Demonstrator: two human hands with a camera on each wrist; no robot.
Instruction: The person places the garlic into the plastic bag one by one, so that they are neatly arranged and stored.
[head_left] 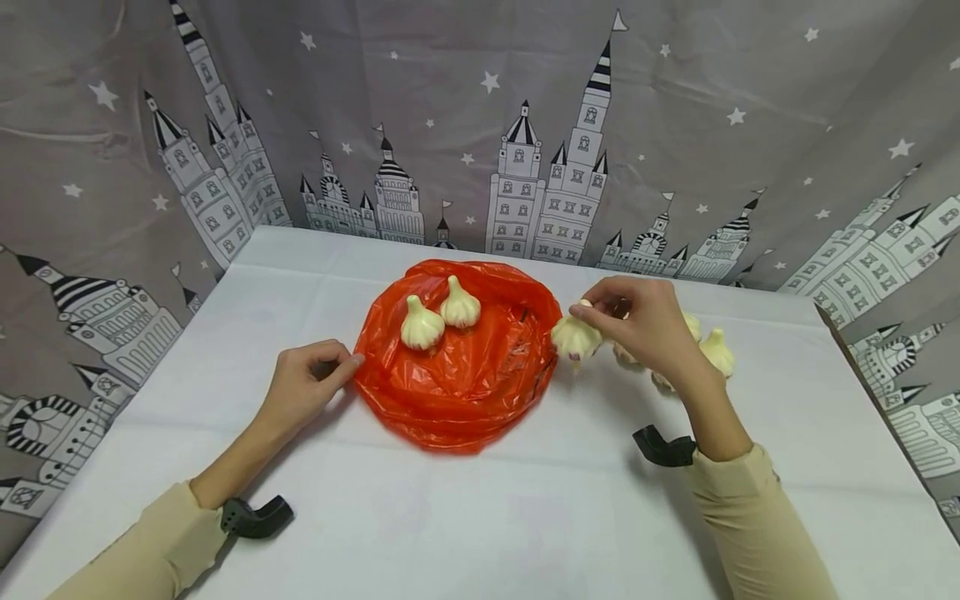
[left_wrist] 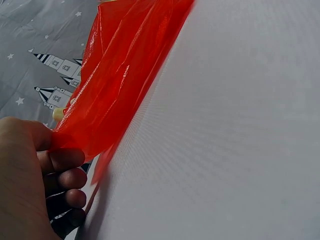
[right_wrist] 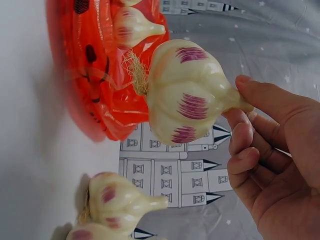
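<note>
A red plastic bag lies spread wide on the table with its rim rolled outward, and two garlic bulbs sit inside it. My left hand pinches the bag's left edge between thumb and forefinger, as the left wrist view also shows. By its stem, my right hand holds another garlic bulb, pale with purple streaks and dangling roots. That bulb hangs beside the bag's right rim, above the table. Behind the right hand, more garlic bulbs rest on the table, partly hidden by the hand and wrist.
A white cloth covers the table. Along its back and sides hangs a grey curtain printed with castles and stars. The table's right edge shows beyond the loose bulbs.
</note>
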